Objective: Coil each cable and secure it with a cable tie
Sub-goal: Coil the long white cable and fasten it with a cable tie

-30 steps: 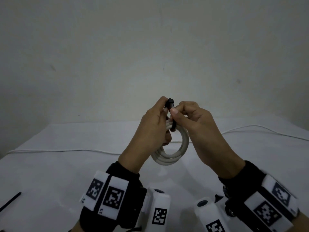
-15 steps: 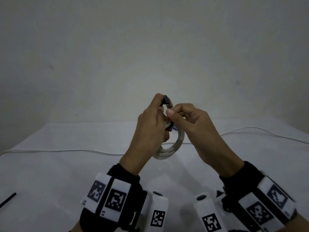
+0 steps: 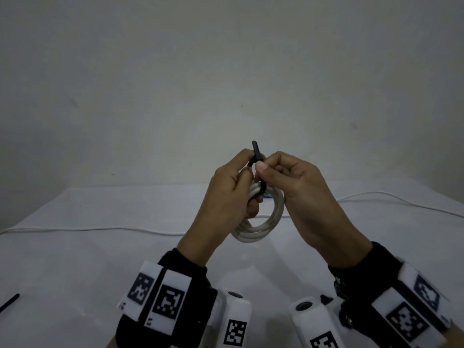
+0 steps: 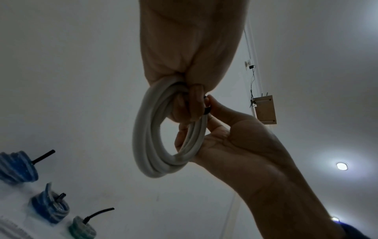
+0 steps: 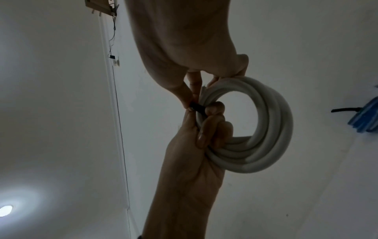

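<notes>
A white cable coil [image 3: 266, 222] hangs in the air above the table, held between both hands. My left hand [image 3: 247, 169] has its fingers curled through the coil [image 5: 266, 145] and grips the loops. A black cable tie [image 3: 256, 153] wraps the top of the coil, with its end sticking up above the fingers. My right hand [image 3: 262, 168] pinches the tie [image 5: 196, 109] between thumb and forefinger right beside the left thumb. In the left wrist view the tie [image 4: 206, 110] shows as a small black band on the coil [image 4: 147, 145].
A loose white cable [image 3: 100, 228] runs across the white table [image 3: 75, 259] behind the hands. A spare black tie [image 3: 8, 302] lies at the near left edge. Tied blue coils [image 4: 18, 166] [image 4: 51, 207] and a greenish coil [image 4: 81, 228] sit further off.
The tie's end now stands further above the fingers than before. Both hands stay together on the coil, which has swung slightly.
</notes>
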